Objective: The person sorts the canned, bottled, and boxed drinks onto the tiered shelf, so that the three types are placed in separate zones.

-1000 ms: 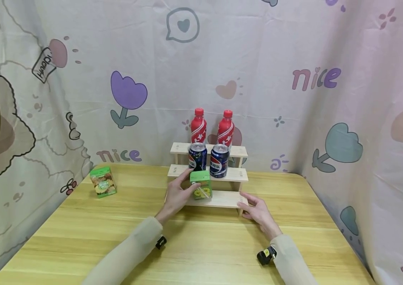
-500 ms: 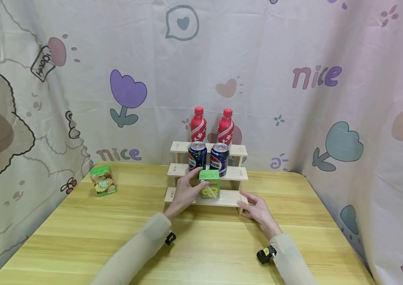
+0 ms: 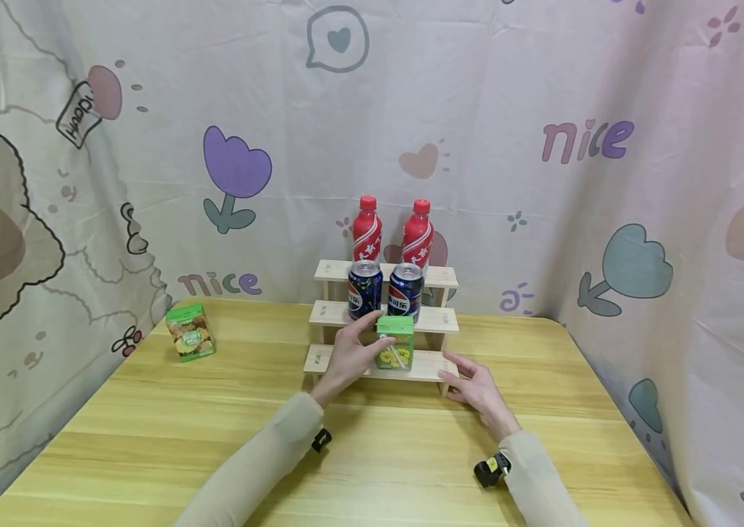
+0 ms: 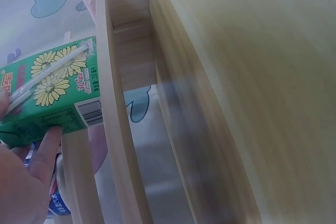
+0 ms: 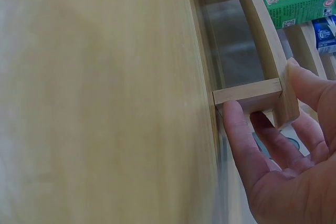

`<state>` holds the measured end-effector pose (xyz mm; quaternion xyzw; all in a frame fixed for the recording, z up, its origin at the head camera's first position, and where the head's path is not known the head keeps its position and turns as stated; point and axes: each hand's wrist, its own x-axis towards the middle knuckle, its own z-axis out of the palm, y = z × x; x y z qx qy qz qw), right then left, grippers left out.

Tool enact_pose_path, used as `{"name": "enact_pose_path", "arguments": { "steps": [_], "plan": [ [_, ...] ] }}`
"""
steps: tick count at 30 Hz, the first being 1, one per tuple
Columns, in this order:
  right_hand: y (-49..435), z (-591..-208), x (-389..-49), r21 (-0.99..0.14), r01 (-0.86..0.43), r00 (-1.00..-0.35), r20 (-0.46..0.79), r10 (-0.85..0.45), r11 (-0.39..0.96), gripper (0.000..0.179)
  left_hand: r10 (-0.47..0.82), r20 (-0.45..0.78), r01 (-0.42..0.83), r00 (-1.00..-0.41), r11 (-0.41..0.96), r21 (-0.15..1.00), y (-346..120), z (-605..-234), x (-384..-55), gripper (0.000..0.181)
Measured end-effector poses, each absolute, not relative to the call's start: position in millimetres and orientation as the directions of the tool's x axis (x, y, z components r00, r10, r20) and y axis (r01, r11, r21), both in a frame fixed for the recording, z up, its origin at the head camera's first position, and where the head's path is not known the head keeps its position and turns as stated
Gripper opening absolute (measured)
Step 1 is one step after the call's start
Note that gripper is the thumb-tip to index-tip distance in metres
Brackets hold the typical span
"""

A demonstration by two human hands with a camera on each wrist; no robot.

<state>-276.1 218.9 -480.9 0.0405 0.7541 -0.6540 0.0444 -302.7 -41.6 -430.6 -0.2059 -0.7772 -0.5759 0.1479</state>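
My left hand (image 3: 353, 354) holds a green drink carton (image 3: 396, 344) with yellow flowers and a straw on its front. The carton stands upright at the bottom step of a three-step wooden display shelf (image 3: 319, 360). In the left wrist view its barcode end meets the step's board, and fingers lie along the carton's side (image 4: 47, 90). My right hand (image 3: 479, 391) grips the right end of that bottom step, thumb on the board and fingers at the leg, as the right wrist view shows. Two blue cola cans (image 3: 406, 293) stand on the middle step, just behind the carton.
Two red bottles (image 3: 367, 230) stand on the top step. Another green carton (image 3: 190, 333) stands at the back left of the wooden table (image 3: 411, 468). A patterned curtain (image 3: 477, 88) hangs behind the table and along both sides.
My left hand has slid the green carton rightward along the bottom step, from in front of the left can to in front of the right one. My right hand keeps its place.
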Motion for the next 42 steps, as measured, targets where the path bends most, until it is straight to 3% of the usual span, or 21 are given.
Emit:
{"name": "enact_pose_path", "arguments": {
  "steps": [12,31,42],
  "plan": [
    [221.4,-484.2,-273.1,-0.985,0.116,-0.993,-0.117,-0.004,0.131,0.068,0.142,0.445,0.467,-0.884,0.283,0.838,-33.4,-431.4,-305.3,0.056],
    [221.1,-482.0,-274.9,-0.981,0.116,-0.993,-0.116,0.008,0.154,0.061,0.176,0.484,0.515,-0.857,0.309,0.8,-23.6,-428.1,-313.6,0.055],
    [218.9,-481.7,-275.2,-0.982,0.129,-0.992,-0.128,0.016,0.137,0.06,0.203,0.437,0.48,-0.876,0.294,0.826,-29.5,-426.2,-315.3,0.057]
  ]
}}
